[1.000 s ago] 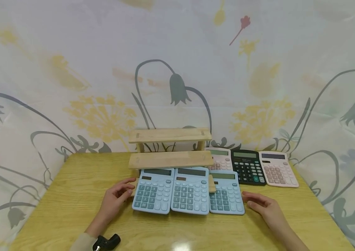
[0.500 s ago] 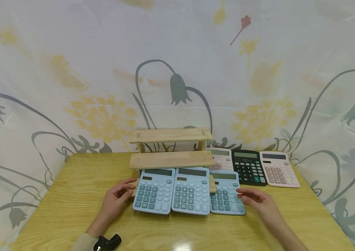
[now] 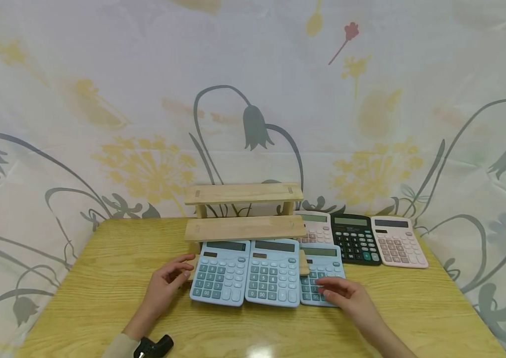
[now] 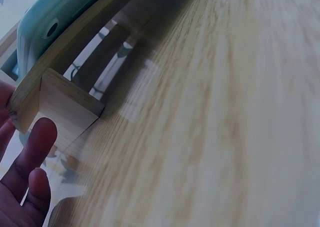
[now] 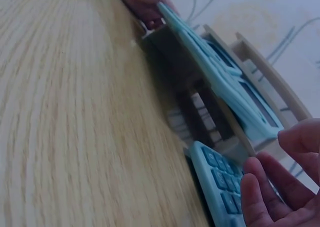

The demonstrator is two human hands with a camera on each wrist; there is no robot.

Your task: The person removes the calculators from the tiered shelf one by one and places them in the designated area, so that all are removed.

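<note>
A stepped wooden shelf (image 3: 245,228) stands mid-table, with a left blue calculator (image 3: 218,272) and a middle blue calculator (image 3: 273,272) leaning side by side on its lowest board. My left hand (image 3: 162,287) is at that board's left end, fingertips right at the wood and fingers loosely bent. On the tabletop, to the right of the shelf, lies a third blue calculator (image 3: 320,268). My right hand (image 3: 355,301) is over its lower right keys, fingers relaxed, with no object between them. In the right wrist view, this calculator (image 5: 205,164) sits lower than the two on the shelf.
Behind the third blue calculator lie a pink calculator (image 3: 313,226), partly hidden by the shelf, a black calculator (image 3: 353,238) and another pink calculator (image 3: 398,241). A flower-patterned cloth (image 3: 253,74) hangs behind the wood-grain table (image 3: 114,268).
My right hand has moved left, from beside the third blue calculator's right edge to over its lower keys. The left hand and the calculators stay in place.
</note>
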